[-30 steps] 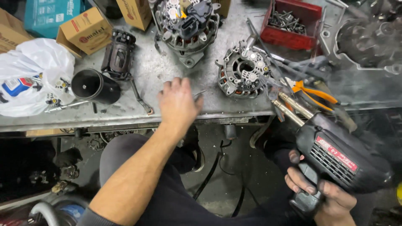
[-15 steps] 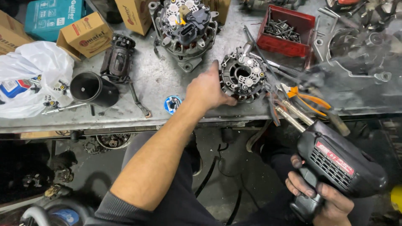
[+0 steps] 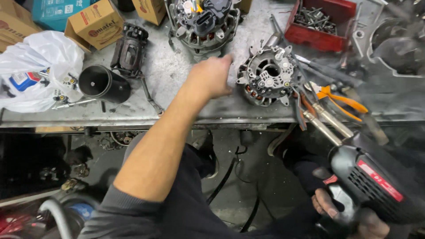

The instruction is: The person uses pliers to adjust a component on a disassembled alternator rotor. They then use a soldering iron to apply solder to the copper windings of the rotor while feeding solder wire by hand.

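From the head view we see our left hand (image 3: 211, 77) stretched over the grey desk (image 3: 177, 106), fingers loosely curled and grasping nothing, its fingertips pointing toward the gap between the alternator (image 3: 201, 22) at the back and the rectifier plate (image 3: 268, 76). The plate lies flat on the desk just right of that hand, near but not touching it. Our right hand (image 3: 349, 214) is down below the desk edge, clenched around the grip of a black soldering gun (image 3: 367, 177) whose metal tip (image 3: 325, 119) reaches up to the desk beside orange pliers (image 3: 338, 98). Further left lie a black cylinder (image 3: 104, 84), a dark bracket (image 3: 129, 49), a white plastic bag (image 3: 37, 71) and cardboard boxes (image 3: 95, 22). A red tray (image 3: 321, 22) of screws sits at the back right.
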